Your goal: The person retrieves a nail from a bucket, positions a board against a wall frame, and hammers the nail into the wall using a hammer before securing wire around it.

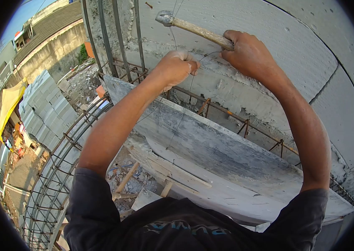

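My right hand is wrapped round the end of a wooden-handled hammer, its worn metal head pointing left in front of the block wall. Closed in a pinch, my left hand holds a thin dark wire. One stretch of the wire curves from my left fingers to just beside my right hand; whether the right fingers also touch it I cannot tell. Thin strands hang below my left hand, across a long grey formwork board. Behind the board runs a rusty rebar cage.
Upright steel bars stand left of the light block wall. A curved rebar cage sweeps down the left side. Beyond it are stacked blocks and a yellow tarp. Rubble and wooden props lie below.
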The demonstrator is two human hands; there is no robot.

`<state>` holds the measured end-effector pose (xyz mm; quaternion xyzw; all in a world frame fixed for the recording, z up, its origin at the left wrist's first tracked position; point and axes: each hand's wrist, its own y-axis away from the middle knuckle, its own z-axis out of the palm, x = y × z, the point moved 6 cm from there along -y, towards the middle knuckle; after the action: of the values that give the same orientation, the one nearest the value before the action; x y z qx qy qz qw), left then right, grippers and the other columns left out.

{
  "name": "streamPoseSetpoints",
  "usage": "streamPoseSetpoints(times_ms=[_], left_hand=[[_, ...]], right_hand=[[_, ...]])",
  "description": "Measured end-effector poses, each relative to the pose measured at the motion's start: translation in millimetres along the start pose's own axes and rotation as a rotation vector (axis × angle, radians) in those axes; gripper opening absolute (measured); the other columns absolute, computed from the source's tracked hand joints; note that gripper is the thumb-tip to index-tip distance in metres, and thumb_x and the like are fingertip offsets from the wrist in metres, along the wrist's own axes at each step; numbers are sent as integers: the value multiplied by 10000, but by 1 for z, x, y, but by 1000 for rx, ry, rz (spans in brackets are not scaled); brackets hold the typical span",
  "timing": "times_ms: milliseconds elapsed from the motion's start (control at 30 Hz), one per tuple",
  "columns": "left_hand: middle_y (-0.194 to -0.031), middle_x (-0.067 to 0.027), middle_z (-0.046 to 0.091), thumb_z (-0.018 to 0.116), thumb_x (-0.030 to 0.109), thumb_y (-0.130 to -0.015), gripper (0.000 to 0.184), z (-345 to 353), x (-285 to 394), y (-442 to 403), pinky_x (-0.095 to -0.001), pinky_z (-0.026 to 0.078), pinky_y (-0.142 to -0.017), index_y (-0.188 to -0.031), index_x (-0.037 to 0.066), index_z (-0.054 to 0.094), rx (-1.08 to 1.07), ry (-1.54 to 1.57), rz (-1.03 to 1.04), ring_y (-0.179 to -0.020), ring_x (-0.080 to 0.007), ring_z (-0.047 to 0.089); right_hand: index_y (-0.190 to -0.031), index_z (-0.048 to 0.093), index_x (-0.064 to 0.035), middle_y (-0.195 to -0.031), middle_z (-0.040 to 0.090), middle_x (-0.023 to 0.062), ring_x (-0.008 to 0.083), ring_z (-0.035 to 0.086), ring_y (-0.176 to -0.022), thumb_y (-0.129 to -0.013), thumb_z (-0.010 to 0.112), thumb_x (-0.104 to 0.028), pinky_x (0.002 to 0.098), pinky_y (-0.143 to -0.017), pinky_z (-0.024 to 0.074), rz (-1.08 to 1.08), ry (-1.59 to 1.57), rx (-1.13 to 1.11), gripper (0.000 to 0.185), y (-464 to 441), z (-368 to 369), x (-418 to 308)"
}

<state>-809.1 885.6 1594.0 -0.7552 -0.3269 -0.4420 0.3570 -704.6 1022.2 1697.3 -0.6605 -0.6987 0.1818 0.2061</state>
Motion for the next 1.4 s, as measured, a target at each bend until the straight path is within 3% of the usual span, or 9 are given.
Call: streamPoseSetpoints(times_ms=[300, 500, 800, 900, 1100, 1200, 1400], left_hand=[[-864, -88, 687, 675, 193, -892, 236, 3, 0, -6, -307, 447, -894, -1004, -13, 707, 50, -20, 2, -932, -181, 617], [-877, -92, 696, 681, 215, -896, 260, 4, 0, -14, -314, 447, -874, -1017, -12, 714, 69, -1, -4, -894, -182, 619], [-893, -99, 699, 679, 180, -873, 242, 7, -6, -20, -305, 424, -913, -1025, -5, 717, 53, 72, -47, -893, -174, 617], [-884, -92, 691, 675, 177, -881, 234, 8, 1, -16, -301, 418, -898, -1024, -4, 718, 55, 69, -39, -891, -169, 606], [-866, -71, 670, 666, 183, -902, 229, 9, 1, -20, -309, 411, -865, -1030, -1, 710, 38, 28, -65, -866, -167, 581], [-867, -56, 664, 673, 191, -898, 234, 11, 8, -14, -290, 419, -754, -1038, 6, 705, 61, 46, -54, -808, -141, 560], [-871, -32, 655, 688, 194, -883, 241, 12, 9, -10, -254, 334, -548, -1051, 24, 708, 44, 106, -78, -700, -88, 499]], right_hand=[[-995, 678, -6, -883, 714, 218, 402, 709, -850, -848, 653, -163, 501, -779, 574, -45, 135, 61, 217, 9, 20, -12], [-948, 687, -3, -880, 709, 225, 408, 706, -858, -855, 649, -168, 513, -789, 570, 15, 55, 62, 193, 5, 27, -13], [-918, 678, 14, -824, 704, 224, 404, 699, -787, -842, 629, -181, 486, -751, 553, 150, -185, -112, 215, 10, 39, -1], [-908, 667, 16, -791, 695, 213, 387, 690, -743, -845, 619, -188, 479, -728, 543, 168, -270, -156, 219, 17, 46, 4], [-906, 654, 21, -683, 629, 131, 222, 628, -638, -839, 592, -149, 396, -672, 531, 224, -529, -310, 193, 26, 61, 9], [-970, 648, 34, -662, 591, 86, 166, 588, -602, -840, 582, -130, 359, -615, 524, 216, -619, -345, 220, 24, 69, 10], [-1038, 611, 72, -674, 581, 76, 156, 574, -545, -856, 579, -140, 343, -519, 528, 268, -754, -427, 282, 26, 74, 11]])
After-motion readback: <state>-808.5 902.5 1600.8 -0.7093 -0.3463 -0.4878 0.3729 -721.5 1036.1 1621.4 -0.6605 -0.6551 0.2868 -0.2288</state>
